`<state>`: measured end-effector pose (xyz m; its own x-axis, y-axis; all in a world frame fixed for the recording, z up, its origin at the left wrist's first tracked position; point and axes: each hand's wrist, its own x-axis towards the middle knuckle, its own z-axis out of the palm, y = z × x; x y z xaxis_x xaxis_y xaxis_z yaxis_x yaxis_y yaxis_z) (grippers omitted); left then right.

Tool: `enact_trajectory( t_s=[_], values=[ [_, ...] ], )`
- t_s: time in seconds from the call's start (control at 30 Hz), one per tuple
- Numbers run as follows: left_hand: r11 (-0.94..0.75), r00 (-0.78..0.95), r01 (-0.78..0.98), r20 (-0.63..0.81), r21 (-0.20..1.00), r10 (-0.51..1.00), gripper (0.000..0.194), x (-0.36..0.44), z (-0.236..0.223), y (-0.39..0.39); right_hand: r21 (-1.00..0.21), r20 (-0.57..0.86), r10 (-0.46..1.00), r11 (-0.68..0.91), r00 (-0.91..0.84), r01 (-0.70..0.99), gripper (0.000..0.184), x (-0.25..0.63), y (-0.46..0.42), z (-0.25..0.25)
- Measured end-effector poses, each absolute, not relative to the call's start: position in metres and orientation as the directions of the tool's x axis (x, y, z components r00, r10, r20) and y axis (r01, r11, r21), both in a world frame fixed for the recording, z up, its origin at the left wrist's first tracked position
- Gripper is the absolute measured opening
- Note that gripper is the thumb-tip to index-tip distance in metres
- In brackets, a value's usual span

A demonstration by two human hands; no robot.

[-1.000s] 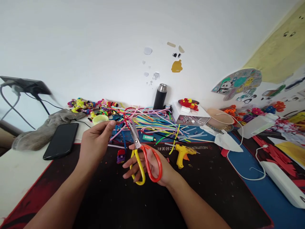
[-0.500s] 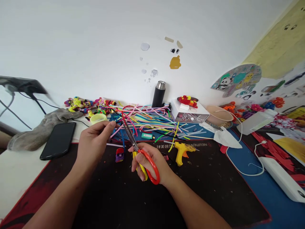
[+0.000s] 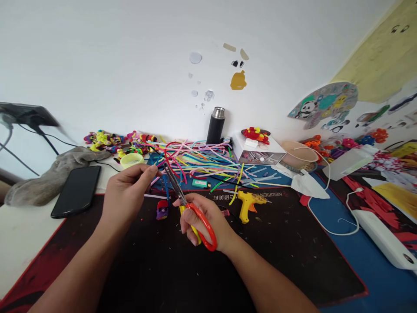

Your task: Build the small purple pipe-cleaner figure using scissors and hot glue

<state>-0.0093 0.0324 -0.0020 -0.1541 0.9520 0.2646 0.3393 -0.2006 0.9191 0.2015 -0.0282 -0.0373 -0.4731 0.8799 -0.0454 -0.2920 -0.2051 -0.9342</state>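
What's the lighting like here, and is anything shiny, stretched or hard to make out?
Head view: soft, fairly even light; a faint shadow on the wall beside the black flask; small glints on the scissors; wide-angle stretching towards the edges, as on the white device at lower right; detail at the left hand's fingertips too small to read.

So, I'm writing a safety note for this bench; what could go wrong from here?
The scissors, held in the right hand, have their tips close to the left hand's fingers, so a slip might nick them. The tips also overlap the pipe cleaners in view; if they are actually touching, a strand could snag. And the glue gun lies near the right hand and might get knocked; whether it's hot can't be seen.
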Motion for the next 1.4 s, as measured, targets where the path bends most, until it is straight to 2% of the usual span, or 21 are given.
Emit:
enact_trajectory(
  t_s=[0.1, 0.2, 0.4, 0.8, 1.4],
  values=[
    [-0.189, -0.146, 0.235, 0.227, 0.954, 0.963, 0.032, -0.005, 0.001, 0.032, -0.929, -0.041, 0.894, -0.198, -0.446, -0.312, 0.069, 0.201, -0.028, -0.036],
    [-0.172, -0.116, 0.223, 0.202, 0.959, 0.972, 0.031, -0.002, 0.001, 0.032, -0.922, -0.056, 0.903, -0.211, -0.426, -0.325, 0.064, 0.200, -0.028, -0.035],
    [-0.117, -0.077, 0.134, 0.128, 0.984, 0.989, 0.037, -0.001, -0.002, 0.030, -0.921, -0.067, 0.907, -0.216, -0.415, -0.323, 0.060, 0.200, -0.028, -0.034],
    [-0.126, -0.089, 0.117, 0.136, 0.985, 0.987, 0.034, -0.003, -0.007, 0.029, -0.926, -0.070, 0.912, -0.210, -0.404, -0.314, 0.051, 0.199, -0.029, -0.034],
    [-0.133, -0.067, 0.086, 0.139, 0.987, 0.988, 0.036, -0.002, -0.008, 0.029, -0.925, -0.086, 0.913, -0.221, -0.398, -0.308, 0.055, 0.199, -0.029, -0.030]
  ],
)
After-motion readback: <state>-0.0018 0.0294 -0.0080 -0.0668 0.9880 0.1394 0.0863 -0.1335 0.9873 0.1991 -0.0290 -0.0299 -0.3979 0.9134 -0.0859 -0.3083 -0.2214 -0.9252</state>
